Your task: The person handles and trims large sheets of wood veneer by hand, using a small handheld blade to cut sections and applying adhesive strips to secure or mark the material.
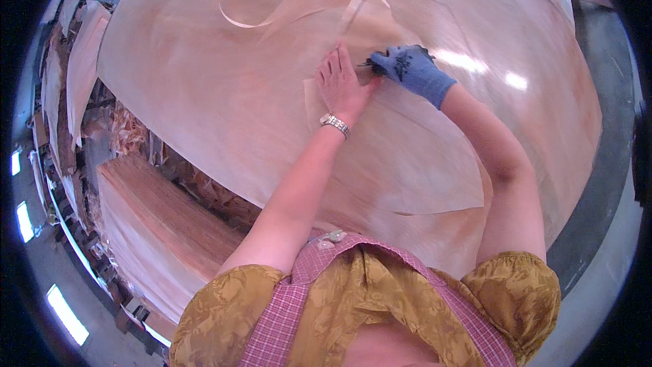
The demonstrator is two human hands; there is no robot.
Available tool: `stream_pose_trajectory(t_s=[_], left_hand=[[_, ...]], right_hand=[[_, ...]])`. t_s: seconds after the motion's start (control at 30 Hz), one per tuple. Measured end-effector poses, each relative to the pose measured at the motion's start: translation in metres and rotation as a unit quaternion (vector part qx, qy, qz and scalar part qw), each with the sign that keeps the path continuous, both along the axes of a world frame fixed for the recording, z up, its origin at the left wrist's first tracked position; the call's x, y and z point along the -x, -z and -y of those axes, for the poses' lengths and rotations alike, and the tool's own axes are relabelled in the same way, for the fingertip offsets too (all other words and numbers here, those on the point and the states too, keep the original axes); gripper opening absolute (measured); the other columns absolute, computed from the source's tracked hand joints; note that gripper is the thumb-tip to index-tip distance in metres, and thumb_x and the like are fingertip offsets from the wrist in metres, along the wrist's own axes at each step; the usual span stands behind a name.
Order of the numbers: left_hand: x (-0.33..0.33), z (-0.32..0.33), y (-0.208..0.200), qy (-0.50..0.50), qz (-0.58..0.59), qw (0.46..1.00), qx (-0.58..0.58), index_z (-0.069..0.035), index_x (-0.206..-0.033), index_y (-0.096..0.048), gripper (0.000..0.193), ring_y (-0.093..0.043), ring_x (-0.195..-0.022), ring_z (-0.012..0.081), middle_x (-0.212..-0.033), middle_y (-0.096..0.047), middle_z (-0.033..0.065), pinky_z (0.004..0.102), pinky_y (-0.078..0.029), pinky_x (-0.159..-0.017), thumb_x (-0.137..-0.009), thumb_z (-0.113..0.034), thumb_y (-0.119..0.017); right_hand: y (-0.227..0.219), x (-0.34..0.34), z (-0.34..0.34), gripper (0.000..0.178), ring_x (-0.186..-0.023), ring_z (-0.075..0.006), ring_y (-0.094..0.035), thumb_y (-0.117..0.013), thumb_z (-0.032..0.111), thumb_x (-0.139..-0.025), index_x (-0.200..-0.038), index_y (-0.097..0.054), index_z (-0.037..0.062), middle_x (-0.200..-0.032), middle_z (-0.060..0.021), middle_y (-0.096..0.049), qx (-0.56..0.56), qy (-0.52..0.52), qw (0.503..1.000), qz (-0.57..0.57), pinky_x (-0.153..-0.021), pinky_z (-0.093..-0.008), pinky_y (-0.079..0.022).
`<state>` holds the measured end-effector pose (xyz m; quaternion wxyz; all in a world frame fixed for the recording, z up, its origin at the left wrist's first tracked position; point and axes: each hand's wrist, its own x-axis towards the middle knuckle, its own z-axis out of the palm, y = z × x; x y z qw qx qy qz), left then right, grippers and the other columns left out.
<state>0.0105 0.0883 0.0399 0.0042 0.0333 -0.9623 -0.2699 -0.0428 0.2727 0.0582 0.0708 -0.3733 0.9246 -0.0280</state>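
Note:
A broad, pinkish-tan sheet of wood veneer (224,102) spreads under both hands. My left hand (343,85), bare and with a metal watch (335,124) on the wrist, lies on it with fingers stretched out. Just to the right, my right hand (411,71) wears a blue glove with dark patches. Its fingers are closed round a small dark tool (367,64), whose thin tip points toward the left hand. The glove hides most of the tool, so its kind does not show. Between the hands and beyond them lies a loose veneer strip (358,7).
A curled veneer strip (244,25) lies at the far side. To the left stands a stack of veneer sheets (159,211), with torn scraps (129,129) behind it. A split (435,213) runs through the sheet near my body. Grey floor (598,183) shows at the right.

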Motion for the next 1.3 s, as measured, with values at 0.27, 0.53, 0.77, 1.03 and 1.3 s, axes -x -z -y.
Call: stream_pose_trajectory(t_s=[0.27,0.53,0.77,1.03,1.3], left_hand=[[-0.002,0.002,0.002,0.010,-0.007,1.000,0.015,-0.008,-0.148,-0.025,0.104,-0.036,-0.131,0.0321,-0.141,-0.039,0.0127,0.0497,-0.029,-0.107,-0.069,-0.051,-0.077],[-0.001,0.000,0.017,0.012,-0.051,0.998,0.028,-0.007,-0.148,-0.026,0.101,-0.031,-0.137,0.0320,-0.146,-0.036,0.0121,0.0515,-0.024,-0.111,-0.071,-0.049,-0.077],[0.013,0.000,0.032,0.026,-0.018,0.999,0.039,-0.006,-0.149,-0.021,0.106,-0.029,-0.139,0.0334,-0.150,-0.032,0.0158,0.0510,-0.022,-0.113,-0.071,-0.048,-0.078],[0.014,0.007,0.021,0.010,-0.017,0.998,0.051,-0.007,-0.153,-0.009,0.116,-0.030,-0.138,0.0369,-0.152,-0.027,0.0231,0.0522,-0.024,-0.110,-0.070,-0.048,-0.078],[0.029,-0.020,0.007,0.162,-0.117,0.972,0.121,-0.014,-0.148,-0.025,0.089,-0.019,-0.145,0.0307,-0.155,-0.023,0.0119,0.0603,-0.011,-0.115,-0.076,-0.029,-0.074]], right_hand=[[-0.008,-0.065,-0.083,0.020,-0.072,-0.0338,-0.067,-0.049,0.026,-0.096,-0.110,-0.056,0.0145,-0.085,-0.0136,-0.067,-0.079,0.173,0.979,0.075,-0.058,-0.0463,-0.051],[0.000,-0.162,-0.145,0.024,-0.083,-0.0359,-0.067,-0.051,0.031,-0.097,-0.113,-0.053,0.0134,-0.096,-0.0164,-0.067,-0.063,0.357,0.931,0.034,-0.066,-0.0502,-0.052],[0.024,-0.136,-0.136,0.021,-0.086,-0.0335,-0.065,-0.060,0.025,-0.090,-0.108,-0.060,0.0132,-0.098,-0.0133,-0.067,0.022,0.409,0.910,-0.064,-0.071,-0.0465,-0.052],[-0.103,-0.152,-0.042,0.014,-0.071,-0.0184,-0.063,-0.059,0.018,-0.093,-0.098,-0.066,0.0077,-0.089,-0.0104,-0.069,0.325,0.365,0.809,0.327,-0.064,-0.0337,-0.049],[0.031,-0.070,-0.041,0.018,-0.062,-0.0139,-0.056,-0.055,0.025,-0.096,-0.100,-0.057,0.0075,-0.081,-0.0027,-0.061,0.535,0.516,0.572,0.347,-0.052,-0.0304,-0.047]])
